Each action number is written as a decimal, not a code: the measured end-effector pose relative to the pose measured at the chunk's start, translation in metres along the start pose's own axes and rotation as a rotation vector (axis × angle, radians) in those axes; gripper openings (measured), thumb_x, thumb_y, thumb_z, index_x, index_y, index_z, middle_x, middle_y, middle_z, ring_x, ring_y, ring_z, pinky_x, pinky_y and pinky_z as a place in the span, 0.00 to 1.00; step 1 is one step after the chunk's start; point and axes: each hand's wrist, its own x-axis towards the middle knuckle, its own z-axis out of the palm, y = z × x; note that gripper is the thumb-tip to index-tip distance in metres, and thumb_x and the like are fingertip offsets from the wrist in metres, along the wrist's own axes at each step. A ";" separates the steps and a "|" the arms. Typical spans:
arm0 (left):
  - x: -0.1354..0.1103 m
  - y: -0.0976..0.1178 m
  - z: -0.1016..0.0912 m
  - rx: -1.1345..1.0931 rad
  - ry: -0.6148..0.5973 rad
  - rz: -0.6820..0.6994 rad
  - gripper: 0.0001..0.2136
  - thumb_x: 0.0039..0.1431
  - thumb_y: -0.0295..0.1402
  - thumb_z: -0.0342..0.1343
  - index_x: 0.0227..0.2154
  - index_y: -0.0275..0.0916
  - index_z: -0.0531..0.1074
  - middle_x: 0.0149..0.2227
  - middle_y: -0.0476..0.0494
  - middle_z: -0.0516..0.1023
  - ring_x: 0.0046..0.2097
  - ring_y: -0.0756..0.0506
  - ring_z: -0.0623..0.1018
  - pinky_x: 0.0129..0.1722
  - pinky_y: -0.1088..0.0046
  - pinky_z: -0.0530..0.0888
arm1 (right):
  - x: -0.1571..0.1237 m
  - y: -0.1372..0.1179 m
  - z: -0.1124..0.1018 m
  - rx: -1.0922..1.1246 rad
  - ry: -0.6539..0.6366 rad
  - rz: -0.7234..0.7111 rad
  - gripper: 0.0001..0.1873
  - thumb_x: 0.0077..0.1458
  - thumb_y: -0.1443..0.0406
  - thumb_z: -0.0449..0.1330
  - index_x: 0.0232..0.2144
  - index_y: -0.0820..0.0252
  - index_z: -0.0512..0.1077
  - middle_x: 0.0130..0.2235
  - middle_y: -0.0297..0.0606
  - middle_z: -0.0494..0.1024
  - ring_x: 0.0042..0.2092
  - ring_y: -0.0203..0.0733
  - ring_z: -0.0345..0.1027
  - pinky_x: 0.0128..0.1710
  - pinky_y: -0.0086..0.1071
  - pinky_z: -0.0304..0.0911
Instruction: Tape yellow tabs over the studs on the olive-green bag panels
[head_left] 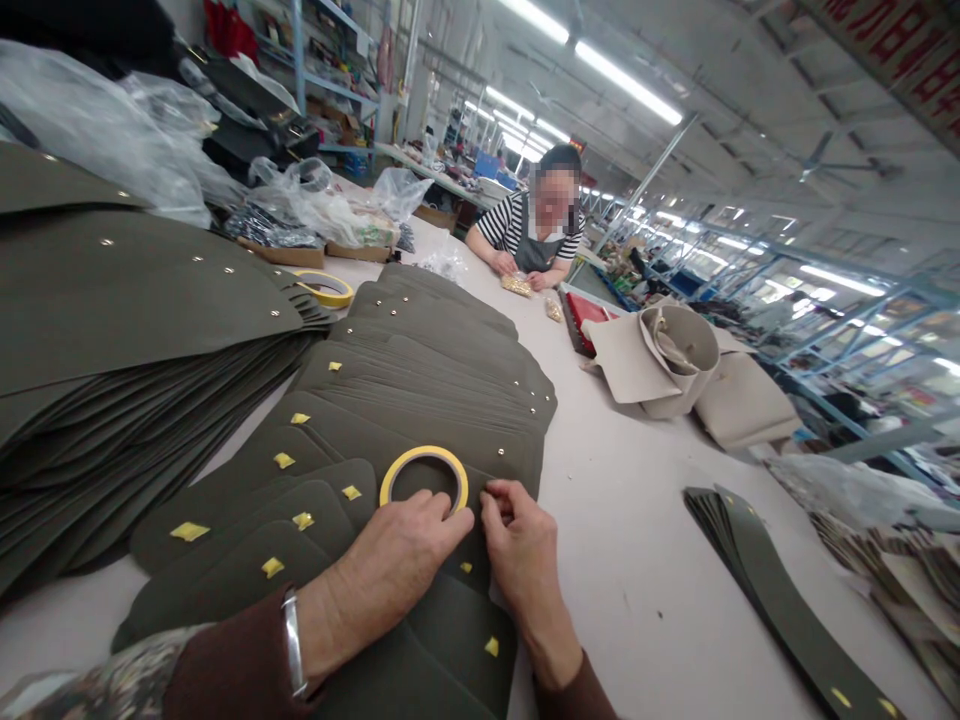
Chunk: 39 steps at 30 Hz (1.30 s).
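Note:
My left hand (pixel 394 560) is closed on a roll of yellow tape (pixel 388 484), whose near rim disappears behind the fingers. Just to the right, my right hand (pixel 521 535) makes a pinch at the edge of a dark olive panel; whatever lies between its fingertips is too small to make out. Under both hands, overlapping olive panels (pixel 442 385) fan out across the table. Small yellow tape pieces (pixel 302 521) stick to several of the nearer panels, while small metal studs show on the farther ones.
A thick stack of olive panels (pixel 150 300) stands at left, with another yellow tape roll (pixel 326 290) behind. Beige rolled material (pixel 675 360) and olive strips (pixel 780 590) lie on the right. Across the table (pixel 607 500), a co-worker (pixel 536 225) leans over small gold parts (pixel 516 285).

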 end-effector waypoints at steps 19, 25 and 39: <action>0.000 -0.012 -0.006 -0.167 0.158 0.038 0.08 0.69 0.27 0.44 0.37 0.40 0.67 0.33 0.48 0.71 0.35 0.46 0.74 0.35 0.70 0.70 | -0.007 0.007 -0.005 -0.316 -0.045 -0.286 0.08 0.59 0.71 0.56 0.37 0.59 0.76 0.32 0.38 0.76 0.33 0.40 0.72 0.35 0.30 0.63; 0.000 -0.019 -0.006 -0.160 0.232 0.020 0.08 0.68 0.27 0.45 0.37 0.41 0.69 0.33 0.50 0.73 0.35 0.48 0.76 0.34 0.74 0.70 | -0.019 -0.002 -0.010 -0.309 -0.216 -0.180 0.09 0.52 0.72 0.59 0.24 0.56 0.73 0.24 0.31 0.73 0.26 0.36 0.68 0.29 0.28 0.57; -0.006 -0.016 -0.006 -0.247 0.331 0.178 0.20 0.71 0.33 0.44 0.63 0.40 0.51 0.43 0.44 0.83 0.37 0.47 0.83 0.37 0.76 0.79 | -0.014 -0.004 -0.025 0.314 -0.152 -0.375 0.12 0.58 0.73 0.58 0.43 0.57 0.75 0.38 0.38 0.79 0.38 0.39 0.72 0.40 0.32 0.68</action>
